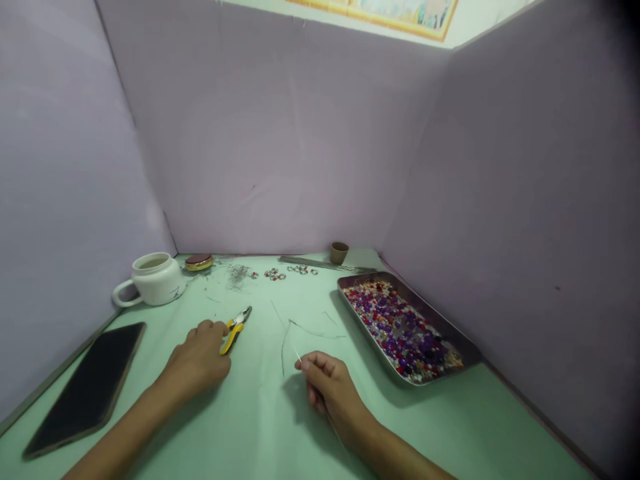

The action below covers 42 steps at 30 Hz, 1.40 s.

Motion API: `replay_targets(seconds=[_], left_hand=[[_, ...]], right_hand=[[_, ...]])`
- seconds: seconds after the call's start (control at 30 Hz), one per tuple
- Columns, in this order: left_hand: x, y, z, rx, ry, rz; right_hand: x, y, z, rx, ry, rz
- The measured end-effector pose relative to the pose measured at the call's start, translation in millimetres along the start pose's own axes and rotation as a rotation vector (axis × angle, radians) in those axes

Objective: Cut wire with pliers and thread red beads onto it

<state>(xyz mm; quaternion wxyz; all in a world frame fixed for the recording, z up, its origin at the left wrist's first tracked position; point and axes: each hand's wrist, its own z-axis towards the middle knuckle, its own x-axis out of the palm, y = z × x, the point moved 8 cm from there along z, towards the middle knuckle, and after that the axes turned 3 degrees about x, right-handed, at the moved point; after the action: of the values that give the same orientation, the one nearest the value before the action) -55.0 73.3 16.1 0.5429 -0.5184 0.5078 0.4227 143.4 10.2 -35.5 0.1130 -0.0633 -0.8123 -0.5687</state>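
My left hand (203, 353) is closed, its fingers curled at the yellow-and-black handles of a pair of pliers (236, 331). The jaws of the pliers point away to the upper right, and my hand hides part of the handles. My right hand (327, 387) pinches a thin wire (297, 350) between thumb and fingertips. One end of this wire rises past the fingertips, and the other runs back under the palm toward the table's front. Just beyond my right hand, a bent dark wire (291, 322) and other loose pieces lie on the green tabletop (260, 413).
On the right is a metal tray (370, 333) of mixed beads (400, 327). Small red-and-silver beaded pieces (275, 274), wire scraps (239, 275), long wires (320, 263) and a brown cup (339, 252) lie at the back. On the left are a white mug (159, 283), a round tin (199, 261) and a tablet (87, 387).
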Motion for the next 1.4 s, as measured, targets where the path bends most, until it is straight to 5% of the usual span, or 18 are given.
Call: replay_targets(seconds=[0.4,0.47,0.57,0.63,0.87,1.0,1.4], left_hand=[[13.5,-6.2,2.9,0.003,0.105,-0.197],[13.4,-14.1,-3.5,-0.005,0.201,-0.452],[13.8,-36.5,-20.6,-0.056,0.395,-1.134],[11.7,-47.0,-31.1,-0.069,0.466,-1.315],[21.2,-44.6,-44.5,-0.065,0.451,-1.06],[23.1,-56.7,-48.4,0.055,0.486,-0.936],[26.1,-64.8,-53.5,0.152,0.552,-1.017]], right_hand=[[-2.1,-0.4,1.0,0.0,0.003,-0.021],[-3.0,0.2,1.2,0.001,0.002,-0.012],[-4.6,2.7,1.1,-0.007,-0.007,0.016],[-6.3,4.9,1.0,-0.012,-0.021,0.03],[-9.1,8.7,3.0,-0.029,-0.029,0.046],[-8.8,4.8,3.6,-0.015,-0.027,0.028],[-10.6,3.1,5.0,-0.035,0.005,0.05]])
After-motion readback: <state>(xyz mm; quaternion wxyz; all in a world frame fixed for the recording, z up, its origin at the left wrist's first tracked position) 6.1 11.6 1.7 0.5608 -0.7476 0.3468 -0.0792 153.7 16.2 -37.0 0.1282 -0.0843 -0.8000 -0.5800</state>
